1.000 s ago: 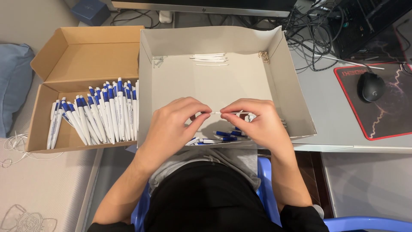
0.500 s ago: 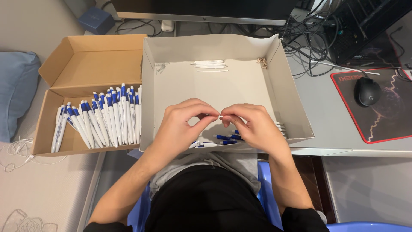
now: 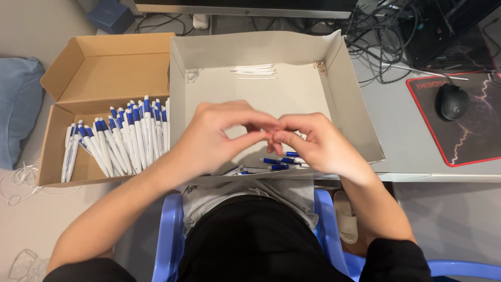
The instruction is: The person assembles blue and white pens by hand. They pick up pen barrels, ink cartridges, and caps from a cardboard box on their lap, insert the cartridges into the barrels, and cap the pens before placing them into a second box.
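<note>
My left hand [image 3: 216, 137] and my right hand [image 3: 318, 142] meet fingertip to fingertip over the front of a shallow white cardboard box [image 3: 357, 109]. Both pinch a small white pen piece between them, and the fingers hide nearly all of it. Loose blue and white pen parts [image 3: 276, 163] lie in the box just under my right hand. Thin white tubes [image 3: 254, 69] lie at the back of the box, with some small bits [image 3: 318, 65] in its far right corner.
A brown cardboard box [image 3: 78, 60] on the left holds several blue and white pens [image 3: 122, 138]. A black mouse [image 3: 451, 101] sits on a black, red-edged pad [image 3: 469, 141] at right. Cables [image 3: 381, 31] are tangled at the back. I sit on a blue chair [image 3: 169, 230].
My hands have closed together, so the white pen piece that showed between them is now covered by my fingers. The camera has shifted slightly.
</note>
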